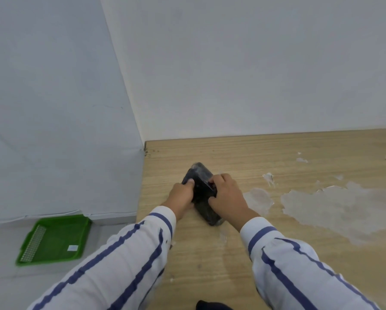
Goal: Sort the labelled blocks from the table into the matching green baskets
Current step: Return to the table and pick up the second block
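Both of your hands are on the dark block [202, 193] right now, and it lies on the wooden table [277, 220] near the left edge, angled away from you. Your left hand [182, 195] is curled against its left side, thumb pressed on the top face. Your right hand [226, 198] is clamped on the right side, fingers wrapped over the upper edge. Neither hand is spread open; both are closed onto the block, and it looks like you're pinching it from either side to keep it steady while you get a hold.

The block seems wrapped in something shiny (a clear film, perhaps), and any label on it is too blurred to read from here. That may be why you're holding it square in front of you: to check the marking before choosing a basket.

One green basket [53, 240] sits down on the floor to your left, well apart from the table, with a small white tag inside it. No other basket shows. The tabletop to your right carries pale, peeling patches [335, 206].
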A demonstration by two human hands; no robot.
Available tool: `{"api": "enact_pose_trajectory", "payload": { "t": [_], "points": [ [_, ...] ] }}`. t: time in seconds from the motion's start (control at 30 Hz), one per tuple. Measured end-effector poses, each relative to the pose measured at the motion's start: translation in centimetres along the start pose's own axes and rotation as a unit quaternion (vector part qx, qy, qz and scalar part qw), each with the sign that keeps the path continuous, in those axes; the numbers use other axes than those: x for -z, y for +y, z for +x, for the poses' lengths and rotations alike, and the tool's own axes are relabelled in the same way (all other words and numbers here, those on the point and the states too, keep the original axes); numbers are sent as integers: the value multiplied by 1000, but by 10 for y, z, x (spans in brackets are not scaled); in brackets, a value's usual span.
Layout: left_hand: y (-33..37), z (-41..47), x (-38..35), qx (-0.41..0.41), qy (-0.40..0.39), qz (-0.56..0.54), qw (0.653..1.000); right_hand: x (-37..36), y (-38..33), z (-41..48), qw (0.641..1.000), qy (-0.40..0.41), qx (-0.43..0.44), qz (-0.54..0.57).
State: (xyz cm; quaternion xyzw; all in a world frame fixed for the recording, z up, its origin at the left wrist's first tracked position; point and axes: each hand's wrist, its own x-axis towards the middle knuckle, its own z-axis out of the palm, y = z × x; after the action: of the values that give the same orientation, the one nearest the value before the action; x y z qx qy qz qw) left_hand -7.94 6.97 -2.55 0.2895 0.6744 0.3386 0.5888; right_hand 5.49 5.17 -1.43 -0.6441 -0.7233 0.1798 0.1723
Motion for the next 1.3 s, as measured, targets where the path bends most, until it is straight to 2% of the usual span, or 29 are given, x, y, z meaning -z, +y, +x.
{"api": "enact_pose_trajectory", "payload": {
  "t": [0.07, 0.1, 0.17, 0.27, 0.4, 0.5, 0.63, 0.73, 0.83, 0.93, 1.03, 1.17, 1.3],
  "points": [
    [11, 0, 6, 17, -8, -99, 995, 2, -4, 0, 995, 11, 64, -75],
    [15, 0, 10, 15, -11, -115, 993, 1, -6, -1, 989, 10, 94, -114],
    [16, 0, 18, 13, -12, -109, 994, -5, -5, -6, 976, 6, 147, -160],
    [10, -4, 24, 15, -6, -67, 998, -16, -2, -17, 973, -6, 175, -151],
    [3, -5, 30, 5, -4, -37, 999, -23, 0, -18, 985, -39, 128, -108],
    [-9, -8, 36, -19, 2, 88, 996, -27, 10, -20, 980, -101, 90, -147],
    [-30, -18, 44, -88, -2, 251, 964, -34, 25, -29, 964, -185, 109, -159],
    [-36, -20, 48, -130, -10, 300, 945, -32, 29, -30, 972, -194, 95, -96],
    [-38, -19, 48, -135, -8, 307, 942, -27, 28, -21, 990, -140, 28, -4],
    [-39, -15, 48, -137, -4, 318, 938, -25, 28, -11, 991, -119, 15, -52],
    [-41, -10, 48, -111, 33, 315, 942, -27, 26, -8, 978, -177, 19, -108],
    [-43, -4, 46, -58, 82, 222, 970, -32, 17, -11, 964, -186, 3, -192],
    [-43, -3, 35, -79, 88, 138, 983, -41, 2, -22, 966, -142, -31, -213]
  ]
}}
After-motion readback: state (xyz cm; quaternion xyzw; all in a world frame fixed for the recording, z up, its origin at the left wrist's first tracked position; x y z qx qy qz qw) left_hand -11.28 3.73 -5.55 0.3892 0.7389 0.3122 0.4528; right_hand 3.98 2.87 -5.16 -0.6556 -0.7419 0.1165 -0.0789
